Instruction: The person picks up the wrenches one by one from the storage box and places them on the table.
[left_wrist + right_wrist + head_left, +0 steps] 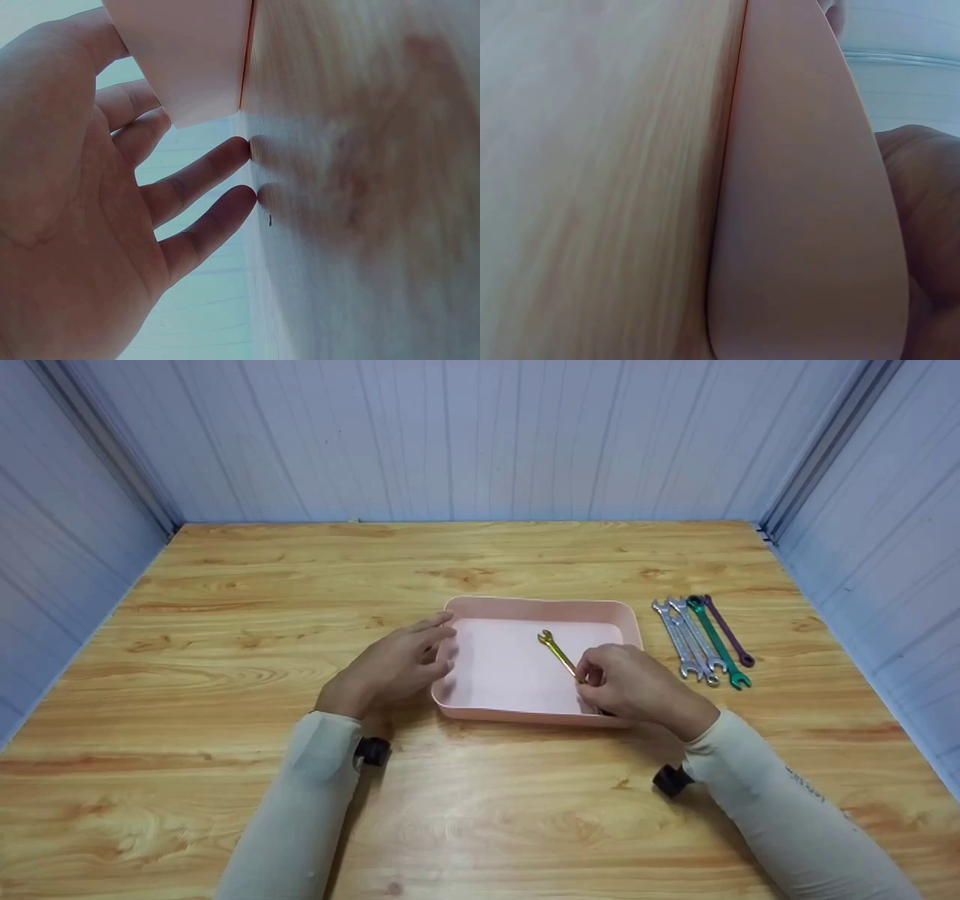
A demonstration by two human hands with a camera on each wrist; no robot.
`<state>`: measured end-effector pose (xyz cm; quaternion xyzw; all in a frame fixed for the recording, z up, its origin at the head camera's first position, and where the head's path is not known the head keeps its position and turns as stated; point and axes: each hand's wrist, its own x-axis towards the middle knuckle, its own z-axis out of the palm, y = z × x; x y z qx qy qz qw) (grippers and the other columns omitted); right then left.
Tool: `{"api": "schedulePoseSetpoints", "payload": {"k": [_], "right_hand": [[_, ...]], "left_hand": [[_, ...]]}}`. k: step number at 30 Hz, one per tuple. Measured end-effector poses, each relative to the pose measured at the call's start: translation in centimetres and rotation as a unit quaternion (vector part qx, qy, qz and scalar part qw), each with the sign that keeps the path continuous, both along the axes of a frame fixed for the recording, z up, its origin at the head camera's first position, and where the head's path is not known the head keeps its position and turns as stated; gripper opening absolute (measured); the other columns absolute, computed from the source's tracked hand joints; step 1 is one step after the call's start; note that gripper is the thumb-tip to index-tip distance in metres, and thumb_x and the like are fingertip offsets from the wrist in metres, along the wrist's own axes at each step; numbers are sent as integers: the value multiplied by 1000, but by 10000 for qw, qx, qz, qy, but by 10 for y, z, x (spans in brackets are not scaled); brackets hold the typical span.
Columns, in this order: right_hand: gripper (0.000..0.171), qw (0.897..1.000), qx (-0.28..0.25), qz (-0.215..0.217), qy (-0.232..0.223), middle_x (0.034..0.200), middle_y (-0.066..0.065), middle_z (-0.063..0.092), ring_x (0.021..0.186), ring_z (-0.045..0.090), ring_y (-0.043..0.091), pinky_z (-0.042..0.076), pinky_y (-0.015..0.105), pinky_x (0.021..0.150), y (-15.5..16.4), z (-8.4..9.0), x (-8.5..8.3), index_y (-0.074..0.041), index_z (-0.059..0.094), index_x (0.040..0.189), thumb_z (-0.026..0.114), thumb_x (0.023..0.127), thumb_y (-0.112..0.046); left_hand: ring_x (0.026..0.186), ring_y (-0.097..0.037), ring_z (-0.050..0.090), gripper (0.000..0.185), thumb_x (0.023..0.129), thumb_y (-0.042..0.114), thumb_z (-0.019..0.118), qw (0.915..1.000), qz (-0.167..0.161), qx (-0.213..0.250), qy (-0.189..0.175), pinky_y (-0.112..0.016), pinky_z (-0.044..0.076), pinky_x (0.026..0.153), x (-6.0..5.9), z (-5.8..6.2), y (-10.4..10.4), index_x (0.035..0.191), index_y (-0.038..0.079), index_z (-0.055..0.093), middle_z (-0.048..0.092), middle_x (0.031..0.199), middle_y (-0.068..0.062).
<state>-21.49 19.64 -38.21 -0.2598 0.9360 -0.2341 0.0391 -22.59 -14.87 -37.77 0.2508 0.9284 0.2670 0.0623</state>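
Observation:
A shallow pink tray (525, 718) lies on the wooden table. In the head view my right hand (637, 686) reaches over its front right corner and pinches a gold wrench (557, 651) near its lower end, the open-ended head pointing up and left above the tray floor. In the right wrist view the tray wall (802, 195) hides the fingers, and only part of the right hand (926, 202) shows. My left hand (401, 664) rests at the tray's left rim with spread fingers. The left wrist view shows two of its fingertips (238, 150) right at the table surface.
To the right of the tray lie several silver wrenches (679, 637), a green wrench (718, 641) and a purple wrench (727, 628), side by side. White panelled walls (480, 442) border the table (262, 585) at the back and sides.

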Motion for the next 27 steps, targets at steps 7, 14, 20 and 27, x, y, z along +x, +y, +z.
{"api": "schedulePoseSetpoints", "payload": {"k": [7, 14, 20, 27], "right_hand": [[4, 10000, 46, 71, 3, 76, -3, 61, 70, 55, 13, 47, 32, 65, 0, -2, -1, -10, 72, 83, 68, 85, -10], [8, 9997, 193, -80, -144, 77, -1, 61, 71, 55, 16, 47, 33, 64, -1, 0, -1, -8, 71, 89, 69, 83, -13], [13, 9996, 203, -119, -163, 75, -3, 59, 70, 54, 16, 45, 32, 64, -1, -1, 0, -8, 70, 91, 66, 79, -11], [9, 9997, 207, -102, -107, 75, -3, 61, 69, 55, 15, 46, 32, 63, 0, -1, 0, -8, 69, 88, 68, 79, -10]], "left_hand": [[147, -19, 29, 52, 101, 30, 59, 10000, 34, -24, -22, -42, 33, 113, 0, 0, 0, 149, 12, 50, 26, 164, 5], [147, -19, 30, 52, 101, 30, 58, 10000, 23, -32, 11, -41, 32, 114, 0, 0, 1, 149, 12, 49, 26, 164, 4], [141, -20, 41, 50, 101, 27, 57, 9999, -72, 66, 23, -39, 40, 104, 0, 0, -1, 148, 11, 51, 26, 164, 2], [144, -21, 36, 50, 101, 27, 58, 9999, -111, 72, 94, -39, 39, 107, 0, -1, -1, 148, 9, 50, 27, 164, 0]]}}
